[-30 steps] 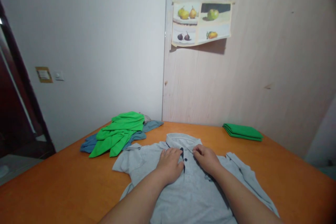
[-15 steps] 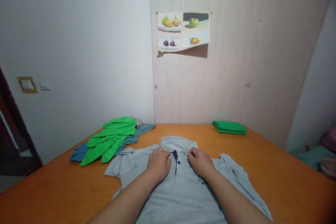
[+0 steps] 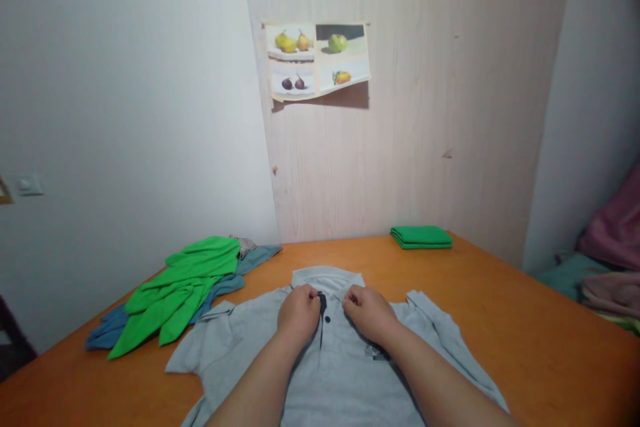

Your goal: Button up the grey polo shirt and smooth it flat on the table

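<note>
Shirt [image 3: 345,380]: grey, short-sleeved, spread front side up on the counter [image 3: 530,347], its lower part running out of view at the bottom edge
Collar [image 3: 327,275]: at the far end of the shirt, standing a little raised, neck opening between the two hands
Placket [image 3: 323,304]: dark inside, slightly parted, with a dark button [image 3: 327,319] just beside it
Left hand [image 3: 299,312]: fingers curled, thumb against fingertips, pinching the fabric at the left edge of the neck opening
Right hand [image 3: 369,312]: thumb and forefinger together, gripping the collar's tip on the right
Sleeves: one [image 3: 203,340] spread out to the left, the other [image 3: 435,320] to the right, beyond the right forearm
Chest print [image 3: 377,353]: small and dark, partly hidden by the right forearm
Green cloth [image 3: 175,287]: crumpled, at the counter's far left, on top of a blue cloth [image 3: 106,328] that shows from under it on both sides
Striped cloth [image 3: 246,247]: a small bit, touching the green cloth's far end
Folded cloth [image 3: 421,237]: darker green, a neat flat block near the counter's far right corner, well apart from the shirt
Poster [image 3: 316,57]: four fruit pictures on the wood-grain wall [image 3: 400,167], lower edge curling away
Switch [image 3: 30,185]: on the white wall [image 3: 140,107], left
Pink cloth [image 3: 617,220]: heaped beyond the counter's right side
</note>
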`<state>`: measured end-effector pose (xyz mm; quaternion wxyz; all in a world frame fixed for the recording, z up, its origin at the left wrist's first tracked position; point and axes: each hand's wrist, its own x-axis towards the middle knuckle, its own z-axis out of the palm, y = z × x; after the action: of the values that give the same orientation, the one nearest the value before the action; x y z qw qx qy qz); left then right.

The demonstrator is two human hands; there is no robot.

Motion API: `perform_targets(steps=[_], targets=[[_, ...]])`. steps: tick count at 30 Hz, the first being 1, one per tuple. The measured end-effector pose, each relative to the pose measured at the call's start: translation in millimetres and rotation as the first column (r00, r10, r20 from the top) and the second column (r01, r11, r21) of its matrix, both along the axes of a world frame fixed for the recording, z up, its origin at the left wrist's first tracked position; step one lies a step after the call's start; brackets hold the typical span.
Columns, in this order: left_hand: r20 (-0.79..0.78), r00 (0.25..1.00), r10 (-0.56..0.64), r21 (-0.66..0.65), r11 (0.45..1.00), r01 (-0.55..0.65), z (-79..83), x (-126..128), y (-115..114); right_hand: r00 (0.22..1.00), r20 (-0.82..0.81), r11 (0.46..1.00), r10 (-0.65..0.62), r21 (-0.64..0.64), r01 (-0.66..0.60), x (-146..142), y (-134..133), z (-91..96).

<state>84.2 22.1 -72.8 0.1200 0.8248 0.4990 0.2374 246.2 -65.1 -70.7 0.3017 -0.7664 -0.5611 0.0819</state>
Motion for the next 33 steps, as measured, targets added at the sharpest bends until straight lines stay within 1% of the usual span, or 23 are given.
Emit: perform_targets(steps=[5,9,11,13,18,21,23,26,29,33], targets=[[-0.015,1.0,-0.028,0.006,1.0,0.028,1.1,0.1,1.4,1.0,-0.014,1.0,0.023,-0.006,-0.023,0.6,-0.4,-1.2],[0.034,0.999,-0.038,-0.028,0.999,0.039,1.1,1.5,3.5,1.0,-0.015,1.0,0.018,0.001,-0.018,0.8,-1.4,-2.5],[0.048,0.998,-0.041,-0.035,0.998,0.042,0.6,1.8,4.3,1.0,0.005,1.0,0.0,-0.015,0.0,0.0,-1.4,-0.9],[0.053,0.998,-0.04,-0.038,0.998,0.042,-0.1,2.6,4.5,0.999,0.045,0.999,0.01,-0.041,-0.008,-1.6,0.6,3.2],[0.044,0.999,-0.029,-0.038,0.999,0.031,-1.6,6.1,4.4,0.99,0.12,0.995,0.073,-0.072,-0.065,-8.7,18.9,18.5],[0.035,0.999,-0.016,-0.044,0.999,0.017,-1.9,7.4,3.7,0.984,0.153,0.993,0.096,-0.08,-0.084,-12.6,32.1,21.4],[0.034,0.999,-0.013,-0.043,0.999,0.014,-2.2,7.8,3.0,0.979,0.174,0.992,0.106,-0.092,-0.092,-13.8,37.5,18.1],[0.043,0.999,-0.014,-0.034,0.999,0.016,-4.0,8.1,2.6,0.975,0.191,0.99,0.112,-0.103,-0.093,-12.9,39.7,8.1],[0.057,0.998,-0.014,-0.029,0.999,0.016,-6.8,8.8,3.4,0.978,0.19,0.994,0.089,-0.084,-0.074,-9.9,37.9,-1.5],[0.072,0.997,-0.008,-0.041,0.999,0.011,-9.5,10.9,4.2,0.983,0.167,0.996,0.077,-0.052,-0.069,-5.6,33.2,-8.0]])
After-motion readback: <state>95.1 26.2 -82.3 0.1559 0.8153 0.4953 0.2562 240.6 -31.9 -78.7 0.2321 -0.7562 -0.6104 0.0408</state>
